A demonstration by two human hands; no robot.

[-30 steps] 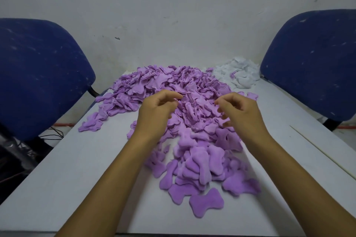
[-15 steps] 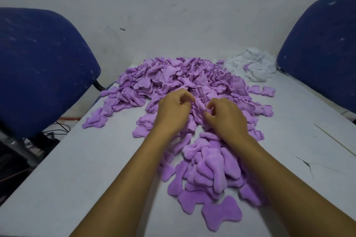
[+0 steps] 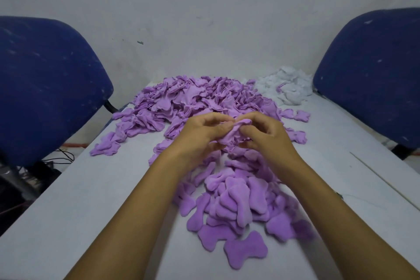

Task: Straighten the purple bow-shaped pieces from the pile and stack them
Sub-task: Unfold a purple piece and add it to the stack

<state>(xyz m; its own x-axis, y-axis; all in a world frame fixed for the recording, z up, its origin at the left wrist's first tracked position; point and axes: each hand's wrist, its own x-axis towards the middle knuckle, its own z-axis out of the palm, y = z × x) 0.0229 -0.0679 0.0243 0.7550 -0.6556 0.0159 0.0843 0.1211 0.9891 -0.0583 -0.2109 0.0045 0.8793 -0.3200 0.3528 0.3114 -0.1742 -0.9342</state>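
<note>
Since half a second ago both hands, left hand (image 3: 200, 134) and right hand (image 3: 268, 136), have lifted one crumpled purple piece (image 3: 234, 130) clear of the pile (image 3: 193, 100), fingers pinching its ends above the tabletop (image 3: 91, 200); straightening appears under way.

I see both forearms reaching forward side by side, wrists close. My left hand (image 3: 200, 134) and right hand (image 3: 268, 136) meet with fingers curled, each pinching one purple piece (image 3: 234, 132) between them, probably by its opposite ends.

Dim, flat light; soft focus (edges bowed, wide-angle).
</note>
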